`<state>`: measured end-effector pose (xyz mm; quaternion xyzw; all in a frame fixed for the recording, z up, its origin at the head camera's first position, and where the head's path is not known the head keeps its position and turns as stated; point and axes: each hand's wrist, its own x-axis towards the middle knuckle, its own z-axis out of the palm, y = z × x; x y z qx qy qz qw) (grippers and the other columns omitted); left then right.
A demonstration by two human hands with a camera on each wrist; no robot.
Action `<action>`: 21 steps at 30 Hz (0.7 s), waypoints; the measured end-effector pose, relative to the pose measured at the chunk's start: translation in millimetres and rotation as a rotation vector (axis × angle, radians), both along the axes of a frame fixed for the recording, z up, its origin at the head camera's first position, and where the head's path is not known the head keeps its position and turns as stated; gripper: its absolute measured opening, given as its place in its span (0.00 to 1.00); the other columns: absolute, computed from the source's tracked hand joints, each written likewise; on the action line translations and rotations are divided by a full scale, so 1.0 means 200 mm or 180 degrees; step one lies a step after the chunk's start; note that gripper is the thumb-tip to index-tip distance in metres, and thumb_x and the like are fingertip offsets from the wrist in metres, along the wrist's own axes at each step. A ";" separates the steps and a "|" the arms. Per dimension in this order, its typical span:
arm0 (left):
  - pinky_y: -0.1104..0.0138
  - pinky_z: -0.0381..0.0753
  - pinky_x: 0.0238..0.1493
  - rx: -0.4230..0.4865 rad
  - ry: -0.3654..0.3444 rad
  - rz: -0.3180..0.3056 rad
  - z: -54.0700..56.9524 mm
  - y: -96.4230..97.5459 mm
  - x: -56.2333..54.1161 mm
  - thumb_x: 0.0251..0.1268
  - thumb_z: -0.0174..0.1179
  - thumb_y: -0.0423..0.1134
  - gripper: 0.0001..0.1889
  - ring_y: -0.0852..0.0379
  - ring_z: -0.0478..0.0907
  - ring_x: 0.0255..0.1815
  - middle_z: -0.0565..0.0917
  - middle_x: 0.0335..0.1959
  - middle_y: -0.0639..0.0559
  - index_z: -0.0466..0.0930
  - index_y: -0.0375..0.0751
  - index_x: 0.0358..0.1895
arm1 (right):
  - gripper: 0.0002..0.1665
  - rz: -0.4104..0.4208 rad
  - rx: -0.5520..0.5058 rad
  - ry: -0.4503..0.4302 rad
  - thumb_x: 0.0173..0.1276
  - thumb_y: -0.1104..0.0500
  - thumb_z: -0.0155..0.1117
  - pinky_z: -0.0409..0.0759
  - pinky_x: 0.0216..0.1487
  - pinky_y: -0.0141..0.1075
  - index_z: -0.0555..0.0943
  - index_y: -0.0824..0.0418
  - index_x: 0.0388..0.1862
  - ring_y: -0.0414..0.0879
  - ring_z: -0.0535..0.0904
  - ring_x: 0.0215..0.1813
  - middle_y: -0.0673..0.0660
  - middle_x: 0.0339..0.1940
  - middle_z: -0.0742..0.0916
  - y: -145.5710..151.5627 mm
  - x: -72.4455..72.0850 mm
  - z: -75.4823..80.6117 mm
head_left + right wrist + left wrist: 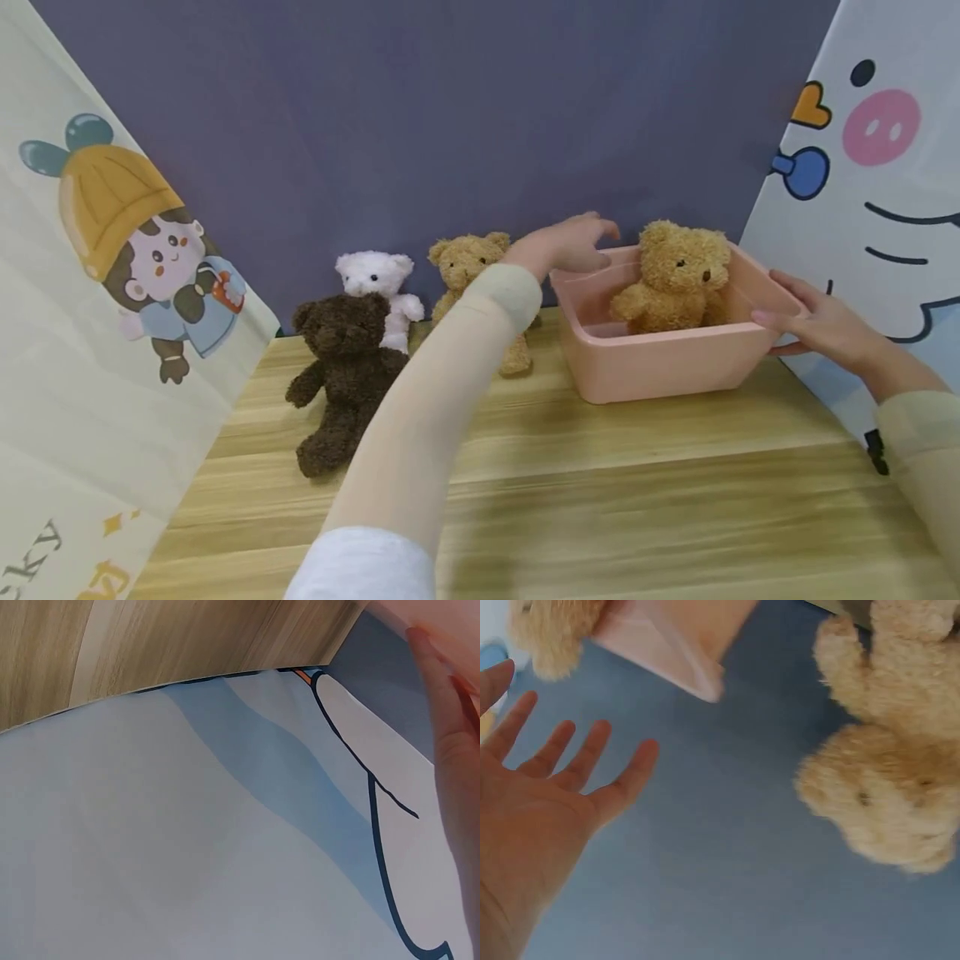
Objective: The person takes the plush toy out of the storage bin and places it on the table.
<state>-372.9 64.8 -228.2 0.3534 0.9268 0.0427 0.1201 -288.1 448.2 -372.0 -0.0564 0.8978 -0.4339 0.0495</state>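
A pink plastic bin [660, 368] stands at the right of the wooden table, with a golden-brown teddy bear [671, 287] sitting upright inside it. My right hand [823, 323] grips the bin's right end, thumb over the rim and fingers against the outer wall. Above the bin's left rim is my left hand [572, 244], holding nothing. Its fingers are spread and extended in the left wrist view, apart from the bin. A light-brown teddy bear [463, 265] sits just left of this hand, partly hidden behind my left forearm.
At the left, a dark brown teddy bear [347, 358] sits in front of a white teddy bear [375, 273] and partly covers it. A blue-grey backdrop [450, 108] rises behind the table [637, 500]. Cartoon-printed panels [885, 217] flank both sides.
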 end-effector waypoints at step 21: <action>0.68 0.36 0.90 -0.0987 -0.0071 0.0405 -0.07 0.57 0.03 0.83 0.43 0.64 0.40 0.67 0.27 0.90 0.29 0.88 0.74 0.27 0.78 0.85 | 0.58 -0.0022 -0.0086 -0.0027 0.83 0.45 0.57 0.93 0.43 0.44 0.29 0.57 0.90 0.16 0.76 0.45 0.84 0.83 0.55 -0.11 -0.01 -0.02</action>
